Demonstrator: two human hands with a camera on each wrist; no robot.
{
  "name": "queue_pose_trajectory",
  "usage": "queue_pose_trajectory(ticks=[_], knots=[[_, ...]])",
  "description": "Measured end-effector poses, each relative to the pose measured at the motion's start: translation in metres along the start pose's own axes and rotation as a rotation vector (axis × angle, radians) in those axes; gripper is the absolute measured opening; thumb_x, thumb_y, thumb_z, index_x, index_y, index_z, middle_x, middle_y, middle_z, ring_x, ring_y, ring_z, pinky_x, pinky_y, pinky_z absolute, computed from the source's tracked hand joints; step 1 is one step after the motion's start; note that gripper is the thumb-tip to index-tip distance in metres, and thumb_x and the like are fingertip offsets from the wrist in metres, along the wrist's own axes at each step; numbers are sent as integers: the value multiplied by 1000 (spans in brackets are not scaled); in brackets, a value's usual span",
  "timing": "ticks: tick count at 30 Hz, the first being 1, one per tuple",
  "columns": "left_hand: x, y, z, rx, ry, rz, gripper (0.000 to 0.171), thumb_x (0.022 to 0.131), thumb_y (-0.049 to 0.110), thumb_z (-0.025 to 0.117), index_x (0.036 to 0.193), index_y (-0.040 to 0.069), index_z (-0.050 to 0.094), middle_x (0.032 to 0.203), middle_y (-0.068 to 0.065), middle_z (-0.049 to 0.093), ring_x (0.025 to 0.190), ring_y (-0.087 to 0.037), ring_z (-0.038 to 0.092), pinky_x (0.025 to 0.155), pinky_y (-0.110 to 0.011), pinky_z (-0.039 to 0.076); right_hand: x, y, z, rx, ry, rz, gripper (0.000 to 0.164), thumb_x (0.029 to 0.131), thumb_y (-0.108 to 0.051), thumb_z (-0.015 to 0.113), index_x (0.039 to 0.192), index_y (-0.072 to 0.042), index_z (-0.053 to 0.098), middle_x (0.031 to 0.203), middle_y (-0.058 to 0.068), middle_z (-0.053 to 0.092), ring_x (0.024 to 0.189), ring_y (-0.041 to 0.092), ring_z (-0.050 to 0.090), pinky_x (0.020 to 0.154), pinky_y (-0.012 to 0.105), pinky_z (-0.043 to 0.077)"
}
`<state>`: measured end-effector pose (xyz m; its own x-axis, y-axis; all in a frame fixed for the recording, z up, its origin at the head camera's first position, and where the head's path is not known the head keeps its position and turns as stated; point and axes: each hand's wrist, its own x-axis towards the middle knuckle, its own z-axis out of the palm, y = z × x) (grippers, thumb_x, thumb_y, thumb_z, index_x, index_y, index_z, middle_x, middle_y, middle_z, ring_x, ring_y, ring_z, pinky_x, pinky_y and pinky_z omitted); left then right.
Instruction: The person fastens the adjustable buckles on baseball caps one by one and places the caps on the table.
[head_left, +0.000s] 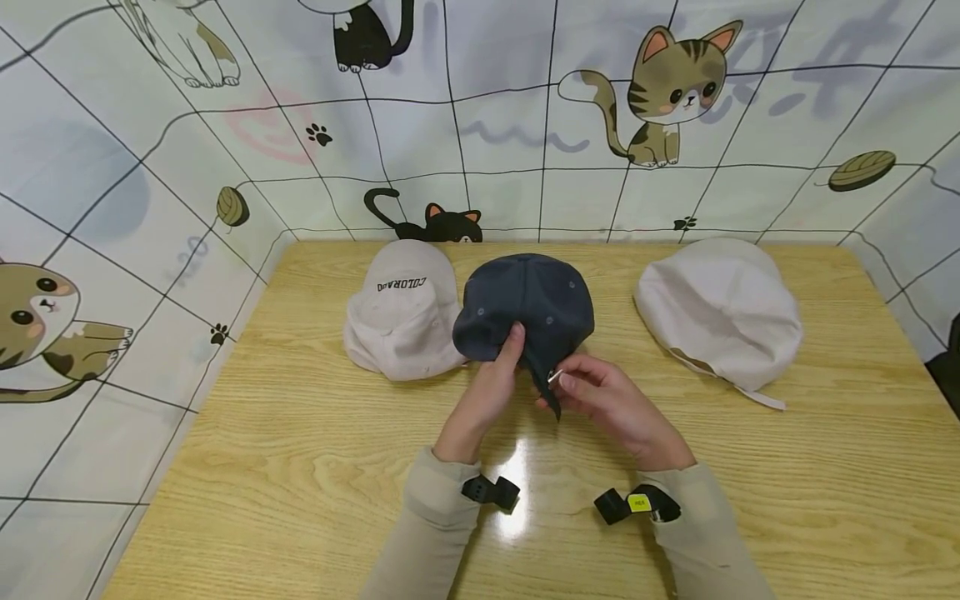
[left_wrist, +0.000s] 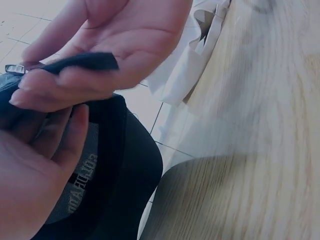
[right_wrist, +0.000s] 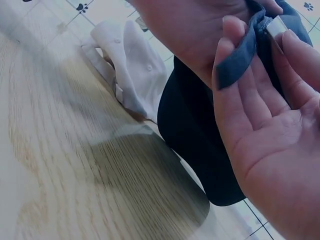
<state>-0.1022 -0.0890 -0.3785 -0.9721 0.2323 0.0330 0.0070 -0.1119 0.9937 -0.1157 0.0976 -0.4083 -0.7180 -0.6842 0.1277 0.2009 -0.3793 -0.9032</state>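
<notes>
A navy baseball cap (head_left: 525, 287) is held above the table in the middle of the head view, its back strap (head_left: 546, 393) hanging toward me. My left hand (head_left: 487, 396) grips the cap's rear edge, thumb on the outer cloth and fingers hidden underneath. At the strap, my right hand (head_left: 615, 408) pinches the small metal buckle (right_wrist: 276, 31) between thumb and finger. The strap's loose end (right_wrist: 236, 64) lies across the right fingers in the right wrist view. Pale lettering (left_wrist: 82, 185) shows inside the cap in the left wrist view.
A beige cap (head_left: 401, 321) marked COLORADO sits on the wooden table (head_left: 300, 467), left of the navy cap. To the right lies a white cap (head_left: 723, 308) with its strap sticking out. Cat-patterned cloth (head_left: 510, 133) stands behind and along the sides.
</notes>
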Motion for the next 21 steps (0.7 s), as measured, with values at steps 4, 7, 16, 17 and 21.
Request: queue_pose_trajectory(ticks=[4,7,16,17,21], knots=[[0,1,-2,-76,50,12,75,86,63,31,136,7,31,136,-6,37,124,-14,35,102,-29,26,0,-1,1,11,5,19,16,94,-1,41,101,-5,56,99,13,58,87,28,61,80,35,48],[0,1,-3,-6,109,-51,80,82,67,36,136,9,32,135,-5,39,123,-14,36,102,-30,26,0,-2,1,23,60,13,15,93,-1,43,99,-6,56,93,6,55,82,22,61,76,31,49],[8,-7,5,385,-48,-82,36,82,52,55,98,21,63,85,3,62,83,-15,57,73,-29,46,1,-3,3,13,213,-138,18,93,4,39,95,-3,55,91,8,58,80,21,59,71,26,49],[9,-7,5,366,-50,-82,31,82,49,58,96,21,63,83,4,62,81,-14,57,70,-28,46,1,-3,2,17,220,-147,18,93,5,39,95,-3,55,91,8,58,81,21,58,71,26,49],[7,2,6,301,-23,-20,24,84,30,62,104,16,61,90,2,62,85,-11,59,74,-28,48,2,-4,3,63,263,-167,18,92,5,40,95,-3,56,91,7,58,80,19,58,73,27,49]])
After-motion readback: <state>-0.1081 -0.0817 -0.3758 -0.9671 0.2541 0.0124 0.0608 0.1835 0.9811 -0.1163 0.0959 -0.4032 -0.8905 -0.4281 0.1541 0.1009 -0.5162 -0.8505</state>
